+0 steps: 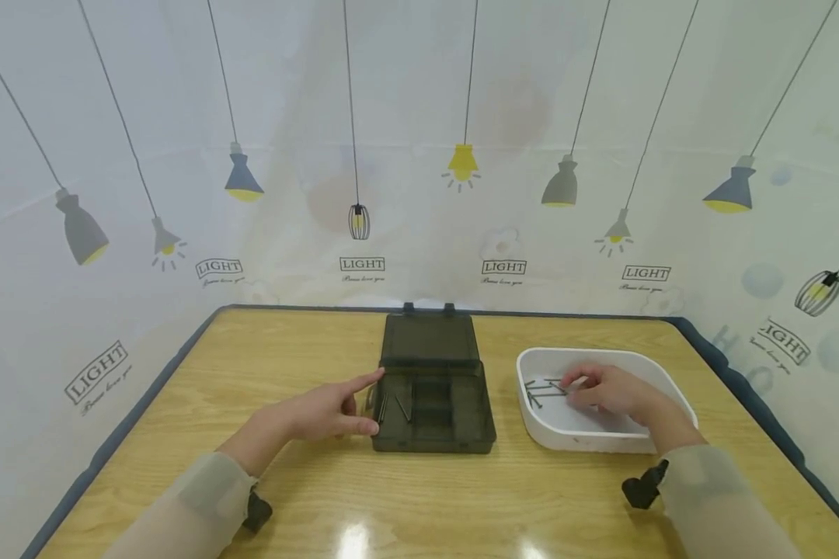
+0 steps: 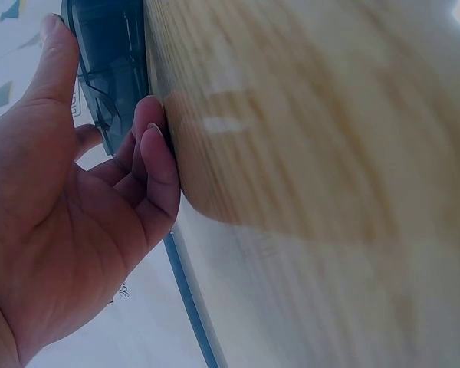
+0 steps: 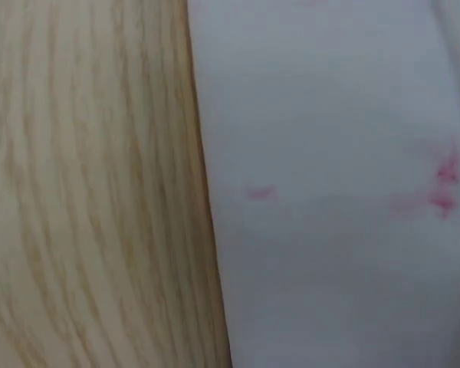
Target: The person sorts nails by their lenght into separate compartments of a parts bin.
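Note:
A dark see-through compartment box [image 1: 454, 435] lies open mid-table, with a few dark nails [image 1: 395, 404] in its left compartments. My left hand [image 1: 332, 411] touches the box's left wall, index finger straight along the rim and thumb at the front corner. In the left wrist view the left hand [image 2: 69, 230] has its other fingers bent against the side of the box [image 2: 111, 69]. To the right stands a white tray [image 1: 660, 384] with several dark nails [image 1: 540, 390]. My right hand [image 1: 604, 390] is inside it, its fingertips pinching a nail. The right wrist view shows only the tray wall [image 3: 330, 184].
The box's lid [image 1: 429, 340] lies flat behind it. The wooden table [image 1: 308, 497] has a dark blue edge and is enclosed on three sides by a pale curtain printed with lamps. Black wrist mounts [image 1: 645, 485] sit low over the near part of the table.

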`<state>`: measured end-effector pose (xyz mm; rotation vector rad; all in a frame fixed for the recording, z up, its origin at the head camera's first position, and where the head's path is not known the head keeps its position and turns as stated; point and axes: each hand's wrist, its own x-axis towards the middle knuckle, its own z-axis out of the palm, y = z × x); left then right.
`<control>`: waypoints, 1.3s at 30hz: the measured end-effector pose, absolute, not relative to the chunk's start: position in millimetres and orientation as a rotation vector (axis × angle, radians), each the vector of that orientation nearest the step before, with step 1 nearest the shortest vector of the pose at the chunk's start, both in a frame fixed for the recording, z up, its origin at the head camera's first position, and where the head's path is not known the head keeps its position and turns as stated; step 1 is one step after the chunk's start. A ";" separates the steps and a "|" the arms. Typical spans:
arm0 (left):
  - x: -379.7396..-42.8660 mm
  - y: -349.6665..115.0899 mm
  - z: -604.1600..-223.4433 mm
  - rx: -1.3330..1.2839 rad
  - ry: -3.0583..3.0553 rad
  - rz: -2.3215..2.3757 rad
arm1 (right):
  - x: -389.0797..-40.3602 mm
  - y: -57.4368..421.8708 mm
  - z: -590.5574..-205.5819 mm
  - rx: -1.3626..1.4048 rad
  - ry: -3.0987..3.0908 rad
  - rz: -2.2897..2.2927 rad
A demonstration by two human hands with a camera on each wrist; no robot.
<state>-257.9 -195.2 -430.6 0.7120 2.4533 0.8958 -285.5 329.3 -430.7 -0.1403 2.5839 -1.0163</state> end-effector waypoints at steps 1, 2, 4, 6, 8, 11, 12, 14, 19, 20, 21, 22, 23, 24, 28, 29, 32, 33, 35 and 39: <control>-258.3 -195.0 -431.1 0.709 2.453 0.894 | -286.1 329.7 -431.8 -0.144 2.588 -1.012; -258.7 -194.8 -431.6 0.708 2.456 0.890 | -286.8 329.9 -432.7 -0.149 2.592 -1.007; -259.2 -194.5 -432.4 0.701 2.457 0.885 | -288.1 329.9 -434.2 -0.157 2.596 -1.003; -259.1 -194.6 -432.5 0.695 2.463 0.877 | -288.9 329.5 -435.3 -0.171 2.603 -0.989; -258.8 -194.6 -432.2 0.695 2.463 0.875 | -289.3 329.4 -436.0 -0.190 2.613 -0.971; -257.5 -194.6 -430.7 0.699 2.454 0.886 | -288.7 328.1 -436.1 -0.198 2.636 -0.917; -257.2 -194.7 -430.3 0.701 2.449 0.892 | -288.6 327.6 -436.1 -0.193 2.643 -0.903; -256.5 -194.6 -429.7 0.706 2.443 0.901 | -288.1 326.1 -435.7 -0.182 2.657 -0.877; -256.2 -194.4 -429.6 0.710 2.445 0.902 | -287.3 323.4 -435.1 -0.145 2.668 -0.849; -256.2 -194.3 -429.5 0.710 2.446 0.902 | -287.1 322.9 -434.8 -0.134 2.669 -0.848; -256.3 -194.2 -429.6 0.710 2.447 0.902 | -286.8 322.6 -434.6 -0.126 2.669 -0.845; -256.2 -194.1 -429.7 0.710 2.447 0.903 | -286.6 322.7 -434.5 -0.124 2.670 -0.840; -256.4 -194.0 -429.7 0.710 2.447 0.901 | -286.5 322.6 -434.4 -0.124 2.672 -0.835; -256.3 -193.9 -429.8 0.711 2.447 0.902 | -286.4 322.6 -434.4 -0.120 2.672 -0.832; -256.4 -194.4 -428.8 0.715 2.452 0.898 | -286.8 321.9 -434.4 -0.120 2.676 -0.813; -256.3 -194.5 -428.6 0.718 2.454 0.897 | -286.8 321.4 -434.4 -0.117 2.677 -0.811; -255.6 -194.7 -427.8 0.722 2.456 0.896 | -286.6 321.1 -435.0 -0.108 2.678 -0.808; -255.5 -194.8 -427.9 0.723 2.455 0.895 | -286.4 321.0 -435.0 -0.115 2.679 -0.807; -255.6 -194.9 -427.8 0.724 2.453 0.893 | -286.0 321.1 -435.0 -0.121 2.683 -0.804; -256.1 -194.7 -428.3 0.717 2.446 0.895 | -285.2 322.5 -434.7 -0.146 2.700 -0.796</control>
